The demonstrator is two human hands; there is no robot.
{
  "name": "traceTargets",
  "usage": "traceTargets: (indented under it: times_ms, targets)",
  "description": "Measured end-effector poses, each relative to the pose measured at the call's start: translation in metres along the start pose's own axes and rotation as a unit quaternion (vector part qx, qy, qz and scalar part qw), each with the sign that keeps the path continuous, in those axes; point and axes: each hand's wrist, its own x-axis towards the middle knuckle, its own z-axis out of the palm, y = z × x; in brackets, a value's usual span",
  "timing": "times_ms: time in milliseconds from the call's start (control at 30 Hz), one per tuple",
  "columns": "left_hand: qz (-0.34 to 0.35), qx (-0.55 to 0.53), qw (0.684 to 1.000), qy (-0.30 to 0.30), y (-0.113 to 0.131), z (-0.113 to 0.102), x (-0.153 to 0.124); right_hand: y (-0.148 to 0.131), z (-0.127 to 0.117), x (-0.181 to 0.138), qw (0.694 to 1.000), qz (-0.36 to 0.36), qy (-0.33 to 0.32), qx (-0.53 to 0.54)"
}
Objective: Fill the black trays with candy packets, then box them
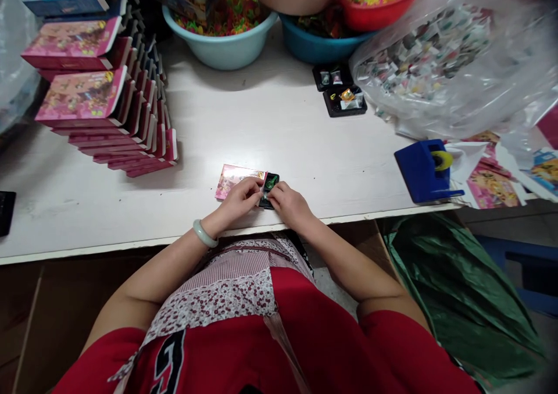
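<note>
A pink printed box (235, 178) lies flat near the front edge of the table. From its right end sticks out a black tray (271, 186) with something green in it. My left hand (242, 199) is at the box's open end, thumb and fingers pinched together there. On the right side of the tray, my right hand (290, 204) has its fingers closed on the tray's edge. The fingertips of both hands nearly meet over the tray, and small contents under them are partly hidden.
Stacked pink boxes (82, 97) stand at the left. Behind are a pale blue basin (222, 51), a darker blue basin (322, 45) and a red bowl (375, 16). Two filled black trays (344, 110), a bag of small packets (418, 86) and a blue tape dispenser (418, 170) are at right.
</note>
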Motion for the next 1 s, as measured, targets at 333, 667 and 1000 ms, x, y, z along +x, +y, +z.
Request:
traceTargets:
  times_ms: [333, 667, 1000]
  targets:
    - [0.023, 0.029, 0.999, 0.041, -0.003, 0.006, -0.004, -0.005, 0.025, -0.005, 0.943, 0.088, 0.094, 0.308]
    - [0.256, 0.233, 0.924, 0.16, 0.085, -0.038, -0.047, -0.069, -0.041, 0.028, 0.857, 0.003, 0.007, 0.516]
    - [0.15, 0.384, 0.87, 0.271, 0.08, -0.239, -0.001, -0.208, -0.039, 0.226, 0.785, -0.117, -0.103, 0.6]
